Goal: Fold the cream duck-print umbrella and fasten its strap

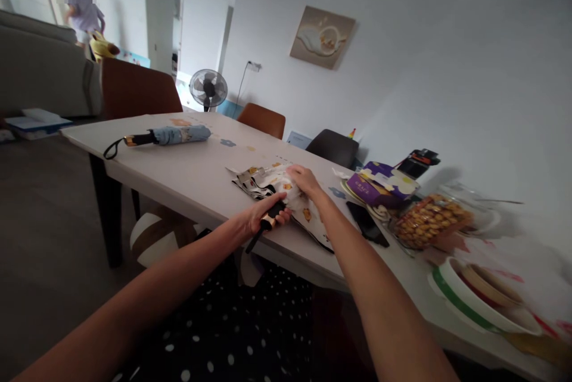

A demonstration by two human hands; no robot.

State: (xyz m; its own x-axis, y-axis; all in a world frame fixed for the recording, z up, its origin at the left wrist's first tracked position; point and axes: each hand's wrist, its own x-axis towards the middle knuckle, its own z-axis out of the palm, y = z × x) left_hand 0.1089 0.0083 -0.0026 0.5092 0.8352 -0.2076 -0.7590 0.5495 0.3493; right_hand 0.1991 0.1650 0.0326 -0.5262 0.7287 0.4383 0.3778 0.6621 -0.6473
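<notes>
A white umbrella (308,215) with small yellow-orange prints lies loosely folded over the near edge of the table, its canopy in slack folds with dark edges. My left hand (270,213) is closed around its black and gold handle, whose strap end points down towards me. On top of the canopy, my right hand (304,179) grips a bunch of the white cloth, fingertips partly hidden in the folds. A second umbrella (181,134), blue-grey and furled, rests at the table's left end with its black handle and wrist loop at the left edge.
On the right side of the white table (214,182) are a dark phone (367,224), a purple tissue box (375,188), a container of round snacks (429,218) and stacked bowls (482,298). Chairs and a fan (208,89) stand beyond. A person (84,15) is at the far left.
</notes>
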